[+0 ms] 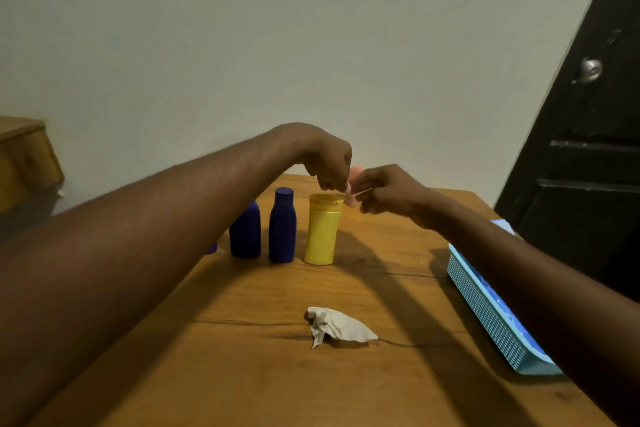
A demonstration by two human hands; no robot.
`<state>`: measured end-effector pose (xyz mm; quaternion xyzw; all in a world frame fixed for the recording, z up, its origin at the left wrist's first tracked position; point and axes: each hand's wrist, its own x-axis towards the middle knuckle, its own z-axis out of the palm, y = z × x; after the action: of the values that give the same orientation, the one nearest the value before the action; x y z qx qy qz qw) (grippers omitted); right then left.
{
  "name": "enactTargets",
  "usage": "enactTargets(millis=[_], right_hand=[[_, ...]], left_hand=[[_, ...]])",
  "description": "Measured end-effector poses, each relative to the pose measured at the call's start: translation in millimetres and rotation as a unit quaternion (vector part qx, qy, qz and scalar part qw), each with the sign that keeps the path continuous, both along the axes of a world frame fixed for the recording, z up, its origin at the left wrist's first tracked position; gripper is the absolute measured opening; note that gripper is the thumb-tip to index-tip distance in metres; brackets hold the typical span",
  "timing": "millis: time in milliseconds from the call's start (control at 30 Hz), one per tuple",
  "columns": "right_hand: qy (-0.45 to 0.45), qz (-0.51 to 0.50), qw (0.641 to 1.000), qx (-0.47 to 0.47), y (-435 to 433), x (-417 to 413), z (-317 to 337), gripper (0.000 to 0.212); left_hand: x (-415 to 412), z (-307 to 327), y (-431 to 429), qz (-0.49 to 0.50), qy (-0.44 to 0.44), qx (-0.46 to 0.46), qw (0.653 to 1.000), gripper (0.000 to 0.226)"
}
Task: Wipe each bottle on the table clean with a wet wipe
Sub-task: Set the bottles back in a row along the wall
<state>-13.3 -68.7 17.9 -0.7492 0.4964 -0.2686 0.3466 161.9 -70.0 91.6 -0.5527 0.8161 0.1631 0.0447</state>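
left hand (pixel 327 159) and right hand (pixel 388 192) hold pink bottle (pixel 356 174), wipe (pixel 341 326) well apart.

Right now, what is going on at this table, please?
A person holds a pink bottle with both hands at the far side of the table, beside the yellow bottle. The right hand grips it, and the left hand curls its fingers onto its top. Dark blue bottles stand left of the yellow one. The crumpled wipe lies alone, nearer the camera, and no hand touches it. A blue basket sits at the right edge.
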Motion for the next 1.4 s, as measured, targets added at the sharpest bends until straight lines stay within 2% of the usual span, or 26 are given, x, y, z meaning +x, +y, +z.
enactTargets(millis=[133,233,500,667,867,1133,1400], right_hand=[[0.006,0.026,0.999,0.024,18.8,17.8,-9.7,0.029],[-0.013,0.018,1.0,-0.007,27.3,28.6,-20.4,0.034],[-0.067,-0.027,0.996,-0.048,21.6,42.9,-26.5,0.034],[-0.085,-0.075,0.99,-0.08,-14.3,48.8,-21.3,0.043],[-0.085,-0.121,0.984,-0.101,-68.7,57.2,-33.5,0.039],[-0.071,-0.146,0.979,-0.122,-130.3,65.4,-52.0,0.038],[-0.058,-0.157,0.978,-0.122,-143.9,63.3,-58.9,0.038]], left_hand=[[1.6,-9.5,14.1,-0.007,-0.027,-0.037,0.999,0.022],[3.3,-19.9,19.5,-0.015,-0.054,-0.074,0.996,0.019],[11.9,-17.1,5.7,-0.005,-0.031,-0.129,0.991,0.009],[14.8,-7.7,-20.7,0.013,0.009,-0.174,0.985,0.026],[12.9,-23.0,-57.2,0.04,0.025,-0.237,0.97,0.034],[18.6,-40.9,-103.9,0.057,-0.008,-0.232,0.971,0.036],[19.5,-49.3,-118.4,0.054,-0.007,-0.226,0.973,0.031]])
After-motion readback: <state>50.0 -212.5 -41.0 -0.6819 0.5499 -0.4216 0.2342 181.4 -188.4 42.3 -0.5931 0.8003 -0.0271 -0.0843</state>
